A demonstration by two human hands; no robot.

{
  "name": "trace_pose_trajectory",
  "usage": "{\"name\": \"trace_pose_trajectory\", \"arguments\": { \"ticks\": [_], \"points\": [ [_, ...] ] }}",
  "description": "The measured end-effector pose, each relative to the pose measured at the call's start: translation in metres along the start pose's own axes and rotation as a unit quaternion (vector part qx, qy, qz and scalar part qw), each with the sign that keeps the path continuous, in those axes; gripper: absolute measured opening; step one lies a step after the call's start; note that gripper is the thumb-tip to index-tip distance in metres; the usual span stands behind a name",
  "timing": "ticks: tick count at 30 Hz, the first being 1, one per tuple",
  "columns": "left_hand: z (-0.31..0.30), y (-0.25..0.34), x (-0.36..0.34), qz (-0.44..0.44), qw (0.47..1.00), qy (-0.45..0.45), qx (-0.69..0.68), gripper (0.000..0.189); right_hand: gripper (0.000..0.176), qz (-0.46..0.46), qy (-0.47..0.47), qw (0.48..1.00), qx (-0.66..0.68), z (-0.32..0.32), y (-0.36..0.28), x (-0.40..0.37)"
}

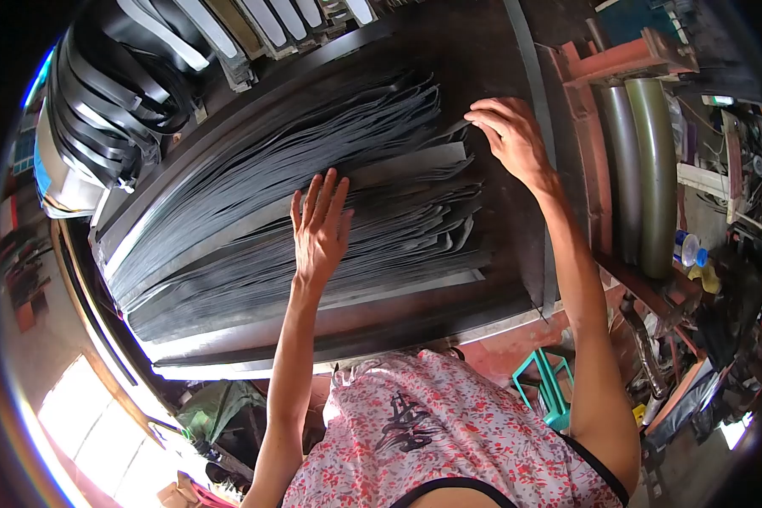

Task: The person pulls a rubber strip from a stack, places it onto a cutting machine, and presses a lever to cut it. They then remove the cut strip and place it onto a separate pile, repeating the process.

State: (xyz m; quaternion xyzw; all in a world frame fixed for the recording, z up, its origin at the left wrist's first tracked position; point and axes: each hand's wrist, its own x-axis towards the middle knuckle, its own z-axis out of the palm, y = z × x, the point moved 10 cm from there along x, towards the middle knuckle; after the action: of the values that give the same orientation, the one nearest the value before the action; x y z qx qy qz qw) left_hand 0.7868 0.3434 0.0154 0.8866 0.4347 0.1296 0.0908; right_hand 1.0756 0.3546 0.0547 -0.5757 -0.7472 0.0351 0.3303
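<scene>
Many thin, dark, flexible strips lie in two long fanned piles on the work table, an upper pile (296,157) and a lower pile (381,229). My left hand (320,233) rests with fingers stretched out at the lower edge of the upper pile, over a wider grey strip (423,159). Beyond the right ends of the piles, my right hand (512,140) pinches the tip of a black strip (450,131) between thumb and fingers. That strip rises slightly from the pile; its far part is lost among the others.
Looped black bands (114,102) hang at the upper left, beside pale long pieces (267,21) along the back. A red metal frame (597,161) with thick rolls (652,178) stands at the right. Below the table's near edge is a green stool (550,385).
</scene>
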Motion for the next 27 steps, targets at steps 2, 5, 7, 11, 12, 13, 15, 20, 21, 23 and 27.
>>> {"name": "trace_pose_trajectory", "arguments": {
  "ticks": [2,5,7,11,12,13,15,20,21,23,27],
  "points": [
    [-0.001,0.0,0.0,-0.001,1.0,0.002,-0.013,0.056,0.016,-0.012,0.015,1.0,-0.014,-0.004,-0.004,0.004],
    [-0.002,0.001,0.001,0.0,1.0,0.001,-0.014,0.054,0.016,-0.001,-0.006,1.0,-0.022,-0.002,-0.001,0.005],
    [-0.002,0.001,0.001,0.001,1.0,0.002,-0.01,0.054,0.016,0.009,-0.011,1.0,0.002,0.001,0.004,0.004],
    [-0.001,0.001,0.0,0.007,1.0,0.007,-0.015,0.053,0.016,0.001,0.001,1.0,-0.001,0.001,0.008,0.0],
    [-0.002,0.001,0.0,0.007,1.0,0.009,-0.014,0.053,0.017,0.008,0.004,1.0,0.001,0.0,0.01,-0.001],
    [-0.002,0.002,0.0,0.009,1.0,0.01,-0.011,0.052,0.017,0.016,0.007,1.0,0.003,-0.001,0.012,-0.001],
    [-0.003,0.001,-0.001,0.011,1.0,0.011,-0.008,0.051,0.018,0.016,0.013,1.0,-0.004,-0.008,0.013,-0.001],
    [-0.013,0.006,0.003,0.029,0.999,0.029,-0.005,0.052,0.022,0.021,0.048,0.999,-0.009,-0.036,0.007,0.01],
    [-0.017,0.008,0.006,0.028,0.999,0.03,-0.006,0.052,0.022,0.02,0.047,0.999,-0.01,-0.04,0.005,0.012],
    [-0.036,0.014,0.016,0.032,0.997,0.076,-0.007,0.049,0.022,0.021,0.074,0.997,-0.022,-0.052,0.002,0.016],
    [-0.073,0.048,0.059,0.078,0.987,0.128,-0.055,0.045,0.017,0.033,0.105,0.994,0.012,-0.084,-0.026,0.039]
  ]
}}
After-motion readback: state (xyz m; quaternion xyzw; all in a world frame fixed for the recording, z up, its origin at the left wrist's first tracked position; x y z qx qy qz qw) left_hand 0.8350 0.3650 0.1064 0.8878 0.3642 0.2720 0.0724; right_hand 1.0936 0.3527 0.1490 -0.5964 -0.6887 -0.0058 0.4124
